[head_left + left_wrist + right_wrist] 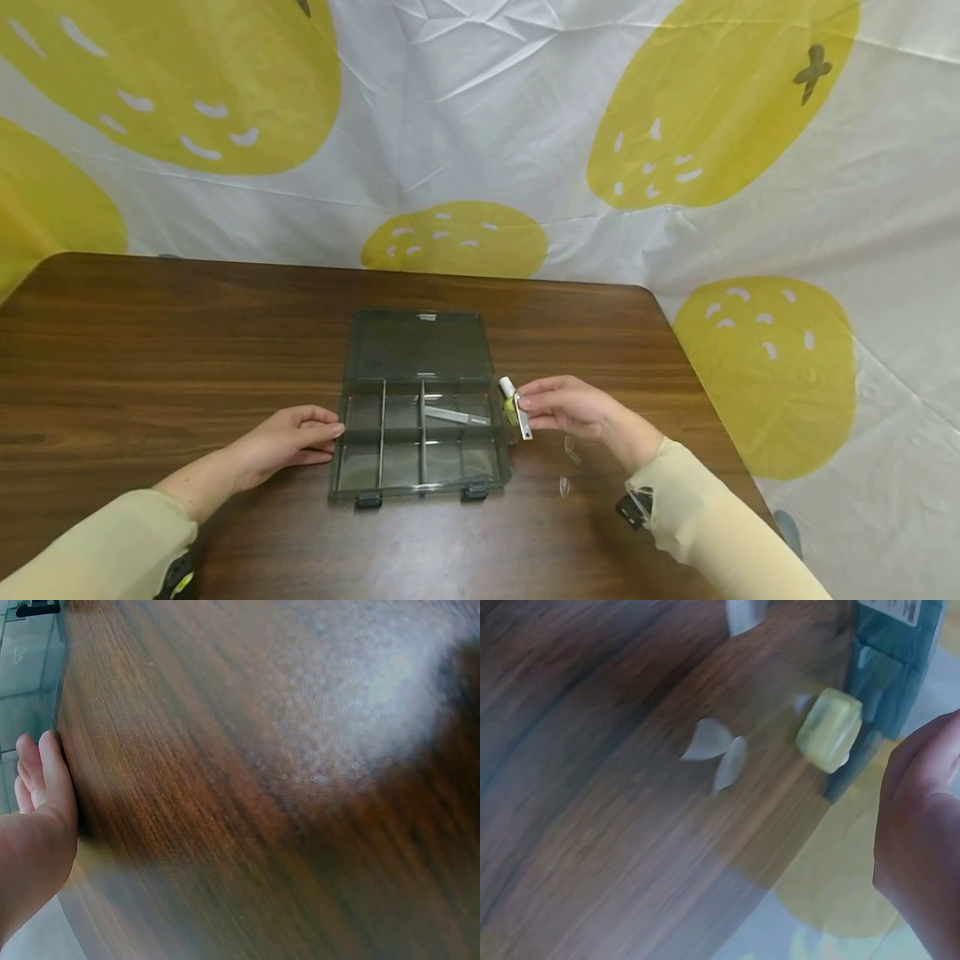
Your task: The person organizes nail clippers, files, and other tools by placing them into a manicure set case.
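A dark translucent compartment box [401, 433] lies on the table with its lid [420, 346] folded back. My left hand [288, 442] rests its fingertips against the box's left side, fingers fairly straight. To the right of the box, my right hand [573, 408] pinches a small silver nail clipper [523, 421] between thumb and fingers. Just behind the clipper stands a small bottle [507, 387] with a white cap and yellow-green body; its body also shows in the right wrist view as a pale yellow block [829, 731]. A grey flat strip, like a nail file [457, 417], lies slanted in a right-hand compartment.
Clear nail tips [564, 487] lie on the brown wooden table [225, 333] right of the box; two touching tips [709, 740] show in the right wrist view. Behind the table hangs a white cloth [480, 125] with yellow fruit prints.
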Tool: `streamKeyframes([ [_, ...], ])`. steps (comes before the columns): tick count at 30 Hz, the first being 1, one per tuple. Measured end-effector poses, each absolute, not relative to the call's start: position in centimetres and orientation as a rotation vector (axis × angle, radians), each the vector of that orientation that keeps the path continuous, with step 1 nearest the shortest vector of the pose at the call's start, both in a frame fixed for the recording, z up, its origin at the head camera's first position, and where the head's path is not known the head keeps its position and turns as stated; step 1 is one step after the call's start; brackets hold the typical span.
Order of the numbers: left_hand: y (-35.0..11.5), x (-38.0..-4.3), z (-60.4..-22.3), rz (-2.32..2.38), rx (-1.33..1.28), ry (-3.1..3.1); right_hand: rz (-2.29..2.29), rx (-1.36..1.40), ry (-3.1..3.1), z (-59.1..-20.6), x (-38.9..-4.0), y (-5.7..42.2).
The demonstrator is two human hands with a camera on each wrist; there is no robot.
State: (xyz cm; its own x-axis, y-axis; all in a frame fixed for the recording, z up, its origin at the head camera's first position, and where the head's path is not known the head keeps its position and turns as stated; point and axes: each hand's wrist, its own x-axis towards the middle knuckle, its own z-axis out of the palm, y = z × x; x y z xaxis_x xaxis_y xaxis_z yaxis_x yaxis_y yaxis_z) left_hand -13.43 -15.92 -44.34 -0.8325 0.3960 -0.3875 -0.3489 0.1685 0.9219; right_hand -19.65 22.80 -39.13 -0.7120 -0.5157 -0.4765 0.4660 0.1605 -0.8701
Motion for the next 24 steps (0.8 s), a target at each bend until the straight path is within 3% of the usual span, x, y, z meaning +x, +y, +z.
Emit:
streamKeyframes([
  [24, -16.6, -13.8, -44.9, 1.719, 0.1, 1.862, -1.641, -0.045, 1.706, -37.9, -19.5, 15.0],
])
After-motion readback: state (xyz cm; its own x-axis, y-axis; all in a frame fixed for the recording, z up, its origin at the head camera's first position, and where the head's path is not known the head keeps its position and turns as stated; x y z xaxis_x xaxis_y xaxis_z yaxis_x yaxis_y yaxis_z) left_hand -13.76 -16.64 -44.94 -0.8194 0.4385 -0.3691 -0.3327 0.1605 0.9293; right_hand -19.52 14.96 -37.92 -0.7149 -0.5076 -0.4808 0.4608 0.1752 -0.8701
